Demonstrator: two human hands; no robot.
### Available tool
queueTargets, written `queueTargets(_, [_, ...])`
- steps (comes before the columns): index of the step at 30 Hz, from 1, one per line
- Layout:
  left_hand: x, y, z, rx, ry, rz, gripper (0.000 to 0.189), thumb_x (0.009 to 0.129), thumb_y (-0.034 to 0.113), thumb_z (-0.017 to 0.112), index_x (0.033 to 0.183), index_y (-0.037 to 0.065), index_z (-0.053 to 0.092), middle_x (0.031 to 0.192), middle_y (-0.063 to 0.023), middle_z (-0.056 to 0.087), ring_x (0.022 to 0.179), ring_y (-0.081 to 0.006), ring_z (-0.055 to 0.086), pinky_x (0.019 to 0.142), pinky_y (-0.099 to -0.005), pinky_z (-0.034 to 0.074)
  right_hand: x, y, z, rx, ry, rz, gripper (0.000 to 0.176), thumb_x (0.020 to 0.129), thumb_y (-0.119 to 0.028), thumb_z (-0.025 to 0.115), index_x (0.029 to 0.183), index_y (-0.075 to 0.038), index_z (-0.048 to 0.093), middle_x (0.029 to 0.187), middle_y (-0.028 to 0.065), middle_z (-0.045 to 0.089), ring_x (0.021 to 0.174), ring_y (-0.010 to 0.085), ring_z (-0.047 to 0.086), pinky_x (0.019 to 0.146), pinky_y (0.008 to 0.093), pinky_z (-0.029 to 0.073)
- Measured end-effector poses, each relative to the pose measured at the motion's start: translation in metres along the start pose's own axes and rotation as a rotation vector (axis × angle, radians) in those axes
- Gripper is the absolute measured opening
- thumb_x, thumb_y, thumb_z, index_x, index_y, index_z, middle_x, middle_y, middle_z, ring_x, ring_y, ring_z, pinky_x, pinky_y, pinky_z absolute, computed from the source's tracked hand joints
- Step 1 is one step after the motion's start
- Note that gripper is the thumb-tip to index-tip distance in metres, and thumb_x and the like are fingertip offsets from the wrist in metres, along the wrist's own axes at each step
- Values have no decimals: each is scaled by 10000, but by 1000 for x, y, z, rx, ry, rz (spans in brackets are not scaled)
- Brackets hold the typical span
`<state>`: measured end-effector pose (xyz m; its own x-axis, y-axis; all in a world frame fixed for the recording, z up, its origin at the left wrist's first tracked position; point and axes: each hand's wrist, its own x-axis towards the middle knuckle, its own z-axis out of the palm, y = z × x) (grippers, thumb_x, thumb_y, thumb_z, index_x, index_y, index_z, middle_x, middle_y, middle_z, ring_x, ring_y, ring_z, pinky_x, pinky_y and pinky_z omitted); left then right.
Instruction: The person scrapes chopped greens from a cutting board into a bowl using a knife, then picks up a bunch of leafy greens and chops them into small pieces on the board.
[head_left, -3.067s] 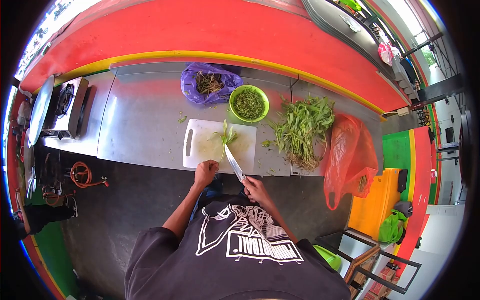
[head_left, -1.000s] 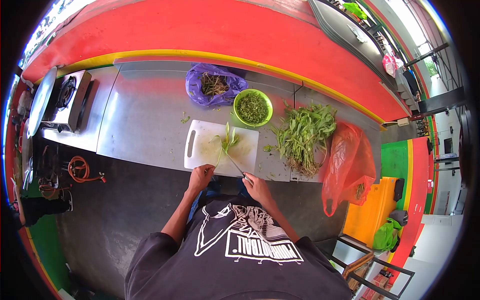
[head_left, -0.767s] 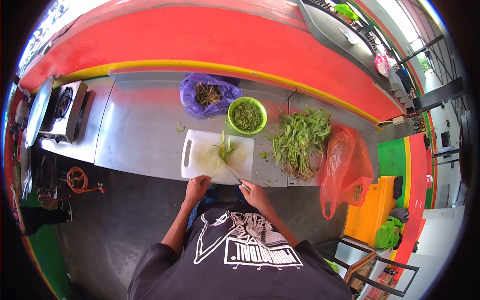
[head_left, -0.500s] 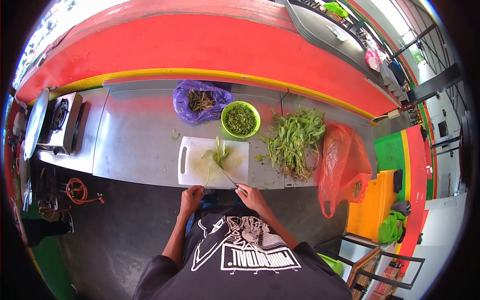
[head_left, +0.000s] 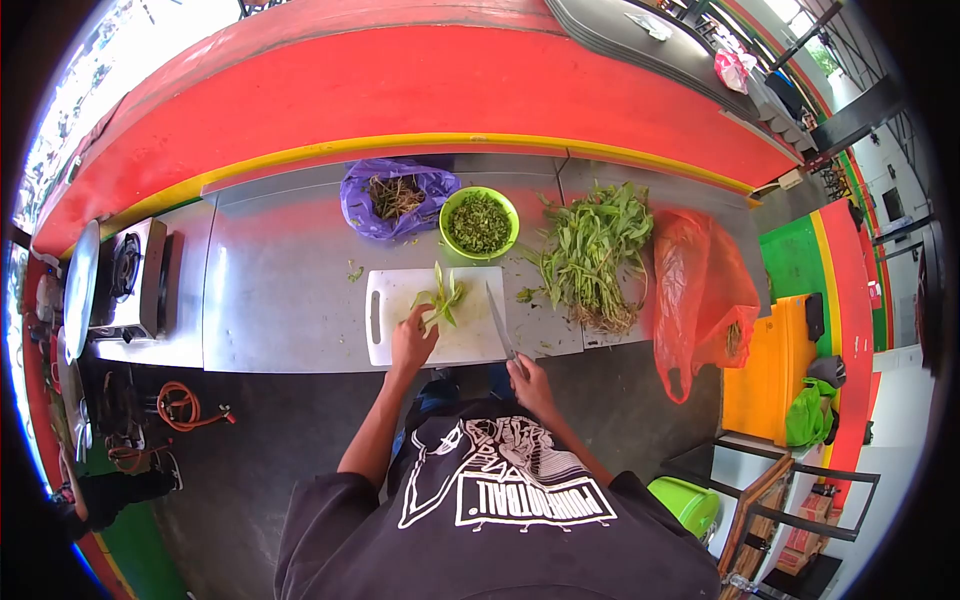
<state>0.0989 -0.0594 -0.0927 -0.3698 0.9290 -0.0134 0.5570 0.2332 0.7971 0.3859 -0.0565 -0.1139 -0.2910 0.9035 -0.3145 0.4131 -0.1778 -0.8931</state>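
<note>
My left hand [head_left: 412, 340] rests on the white cutting board [head_left: 388, 320] and holds the stem end of a leafy green sprig [head_left: 441, 297] that lies across the board. My right hand [head_left: 528, 377] grips the handle of a knife [head_left: 498, 320], whose blade points away from me over the board's right edge, apart from the sprig. A green bowl [head_left: 478, 222] of chopped greens stands just beyond the board.
A purple bag [head_left: 392, 199] of trimmings lies left of the bowl. A pile of leafy greens [head_left: 592, 253] and an orange plastic bag [head_left: 700, 290] lie to the right on the steel counter [head_left: 280, 280]. A gas stove [head_left: 135, 275] stands far left.
My left hand has moved forward from the board's near edge onto the sprig. The knife has swung off the sprig to the board's right side. The view has shifted.
</note>
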Motion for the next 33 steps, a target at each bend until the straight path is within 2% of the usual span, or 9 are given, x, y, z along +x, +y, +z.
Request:
queueTargets(4, [34,-17,15,301,-151,242,420,790,207,715,1207,199,670,760,-155,683,711,-353,664,656,-474,532,-2,-3,-1,40,18,33,472,1009,-328,588,1401,-70,542,634,-15,532,460,71,471,407,254,404])
queueTargets(11, [48,-9,17,298,-230,278,259,827,238,709,1075,172,744,787,-153,708,717,-353,680,735,-472,558,-4,2,0,29,59,12,493,996,-349,613,1368,-30,564,635,-10,551,469,68,476,417,254,395])
queueTargets(13, [47,-7,17,244,-190,246,227,840,256,708,1031,143,759,742,-147,695,699,-346,680,719,-453,554,-4,-1,0,27,64,13,494,993,-351,617,1358,-22,571,634,-12,554,474,66,477,423,252,395])
queueTargets(15, [47,-4,20,171,-164,158,222,842,256,711,1015,127,761,729,-140,690,684,-332,678,701,-439,546,-4,-2,3,-6,92,69,453,976,-333,637,1276,6,617,676,69,609,581,120,569,578,307,474])
queueTargets(16, [47,-4,20,97,-133,68,221,844,257,714,1000,110,764,717,-134,685,669,-319,675,682,-424,539,-2,1,6,-4,91,70,453,976,-333,637,1276,6,617,676,69,609,581,120,569,578,307,474])
queueTargets(22, [59,-14,29,-75,113,132,204,841,242,726,924,59,762,701,-121,683,617,-281,659,615,-394,521,9,-2,27,-113,126,-59,449,968,-305,647,1288,5,600,698,76,631,579,111,579,581,301,477])
queueTargets(25, [63,-14,29,-170,36,-32,210,842,246,729,910,49,757,739,-134,709,625,-282,677,615,-383,531,12,-10,40,-141,160,-65,433,964,-276,637,1295,-1,592,782,131,680,687,177,665,659,326,515])
queueTargets(30, [69,-17,27,-80,-21,-19,208,846,246,730,899,45,746,769,-138,727,637,-280,698,626,-378,541,16,-26,56,-59,102,-19,446,966,-259,617,1325,-2,560,1033,237,703,983,333,709,842,368,527])
queueTargets(33, [70,-21,26,-69,-34,-5,203,842,235,735,926,50,736,775,-123,731,633,-273,696,623,-382,540,22,-23,71,-79,147,-153,443,959,-285,606,1327,-41,565,1019,261,693,955,430,672,798,437,540])
